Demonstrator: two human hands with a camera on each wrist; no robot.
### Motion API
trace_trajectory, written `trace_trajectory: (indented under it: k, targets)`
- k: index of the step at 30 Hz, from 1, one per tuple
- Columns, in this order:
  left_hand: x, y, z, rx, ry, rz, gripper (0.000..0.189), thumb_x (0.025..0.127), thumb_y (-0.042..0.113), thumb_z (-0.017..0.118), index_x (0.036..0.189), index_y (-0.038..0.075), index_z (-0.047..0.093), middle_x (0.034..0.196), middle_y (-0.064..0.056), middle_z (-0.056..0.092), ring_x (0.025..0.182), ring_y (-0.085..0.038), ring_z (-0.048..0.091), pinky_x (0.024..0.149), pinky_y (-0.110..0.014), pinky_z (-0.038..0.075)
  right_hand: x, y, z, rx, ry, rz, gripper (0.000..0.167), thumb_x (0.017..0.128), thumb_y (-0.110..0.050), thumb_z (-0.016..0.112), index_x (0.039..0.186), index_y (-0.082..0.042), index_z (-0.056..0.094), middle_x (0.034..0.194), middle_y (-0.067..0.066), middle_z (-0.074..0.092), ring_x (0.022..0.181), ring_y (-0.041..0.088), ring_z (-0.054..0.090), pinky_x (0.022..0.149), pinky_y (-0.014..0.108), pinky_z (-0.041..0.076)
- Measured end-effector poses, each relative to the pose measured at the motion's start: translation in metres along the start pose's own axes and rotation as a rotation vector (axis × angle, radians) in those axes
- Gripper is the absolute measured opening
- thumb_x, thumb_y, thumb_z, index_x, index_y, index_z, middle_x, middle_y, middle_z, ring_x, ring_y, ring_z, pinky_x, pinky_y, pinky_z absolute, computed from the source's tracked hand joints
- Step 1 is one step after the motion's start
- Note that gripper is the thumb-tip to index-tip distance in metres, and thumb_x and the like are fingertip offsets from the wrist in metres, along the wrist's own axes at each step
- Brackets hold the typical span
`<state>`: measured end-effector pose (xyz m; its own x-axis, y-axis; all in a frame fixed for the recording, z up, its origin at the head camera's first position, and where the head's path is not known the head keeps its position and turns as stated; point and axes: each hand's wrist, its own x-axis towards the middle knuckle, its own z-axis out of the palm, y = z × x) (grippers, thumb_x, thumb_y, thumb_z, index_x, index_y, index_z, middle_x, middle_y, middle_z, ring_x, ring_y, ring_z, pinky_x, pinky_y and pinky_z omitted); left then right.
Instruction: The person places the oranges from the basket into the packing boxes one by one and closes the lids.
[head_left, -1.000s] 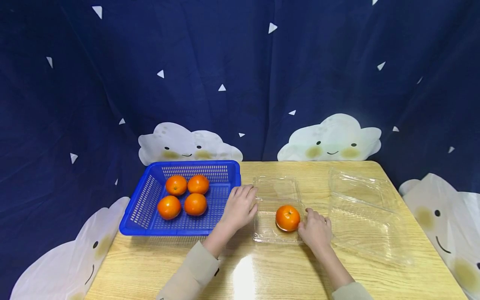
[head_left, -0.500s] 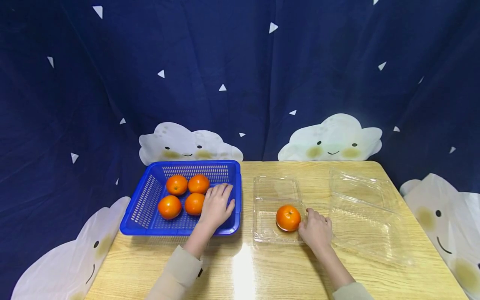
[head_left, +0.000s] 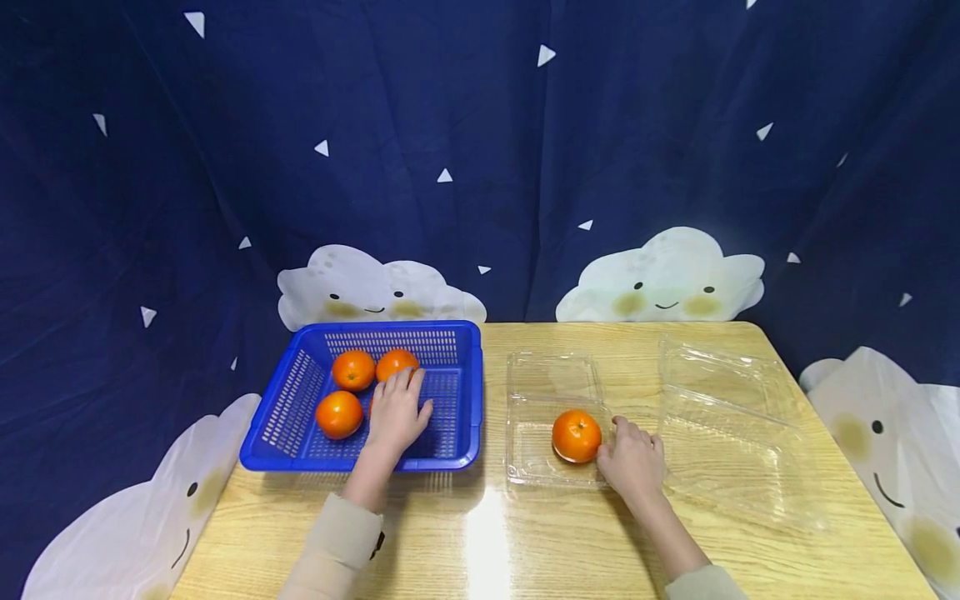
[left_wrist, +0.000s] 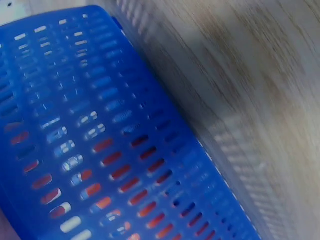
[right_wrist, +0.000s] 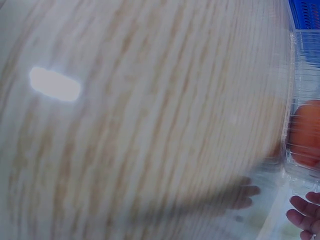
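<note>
L hand [head_left: 397, 414] is in the blue basket [head_left: 330, 464], over the 4 o'clock fruit [head_left: 372, 407] in a cluster of four. Only a sliver of that one shows, so can't tell if the fingers grip it or just rest on it; thumb sticks out toward 3 o'clock. Rest of cluster in plain view: 10 o'clock fruit [head_left: 353, 370], 2 o'clock fruit [head_left: 395, 363], 8 o'clock fruit [head_left: 339, 415], all round & bright orange.

R hand [head_left: 633, 458] is well apart from the L, right by the clear plastic box [head_left: 528, 450] at its approx. 4 o'clock; fingers loose, slightly spread (R wrist cam catches just a few of them, low at 4 o'clock). Can't tell if thumb touches the rim. Box sits at basket's 3 o'clock w/ one boxed fruit [head_left: 577, 436] toward its own 4 o'clock. 2nd clear container [head_left: 720, 458] lies farther out at 3 o'clock, near R hand.

Everything's on a light wood table [head_left: 555, 542]; navy curtain [head_left: 495, 125] w/ smiling clouds [head_left: 667, 271] at 12 o'clock.
</note>
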<state>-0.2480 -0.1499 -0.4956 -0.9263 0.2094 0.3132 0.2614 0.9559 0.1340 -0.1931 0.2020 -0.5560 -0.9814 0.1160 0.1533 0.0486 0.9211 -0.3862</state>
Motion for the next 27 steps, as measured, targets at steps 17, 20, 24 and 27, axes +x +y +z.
trace_trajectory:
  k: [17,20,24,27]
  targets:
    - [0.001,-0.025,0.004,0.012,-0.237,-0.147,0.060,0.081,0.030,0.065,0.132,0.007,0.044,0.133,-0.019,0.041,0.120,-0.036,0.036,0.093,-0.054,0.031,0.001,0.000,0.000,-0.002,-0.016,0.000,0.048,0.079,-0.018,0.053,0.121,0.004,0.048,0.114,0.024,0.057,0.105,0.042,0.051,0.096,0.057,0.023]
    - [0.001,-0.028,0.005,0.006,-0.242,-0.149,0.060,0.081,0.029,0.065,0.132,0.007,0.044,0.132,-0.019,0.042,0.118,-0.037,0.037,0.092,-0.054,0.032,0.001,0.001,0.000,-0.003,-0.015,0.000,0.047,0.079,-0.018,0.053,0.120,0.004,0.049,0.114,0.024,0.057,0.104,0.042,0.051,0.096,0.057,0.023]
    - [0.000,-0.031,0.007,0.010,-0.251,-0.145,0.062,0.080,0.030,0.066,0.132,0.006,0.044,0.131,-0.020,0.042,0.117,-0.038,0.038,0.091,-0.055,0.033,0.001,0.000,0.000,-0.002,-0.014,0.003,0.047,0.079,-0.018,0.053,0.120,0.004,0.049,0.113,0.024,0.057,0.104,0.041,0.051,0.096,0.056,0.023]
    - [-0.001,-0.032,0.008,0.010,-0.262,-0.145,0.062,0.079,0.031,0.066,0.132,0.005,0.044,0.131,-0.021,0.042,0.117,-0.038,0.038,0.091,-0.055,0.033,0.001,0.000,0.001,0.000,-0.010,0.005,0.047,0.078,-0.017,0.053,0.120,0.004,0.049,0.112,0.024,0.058,0.103,0.041,0.051,0.096,0.056,0.022]
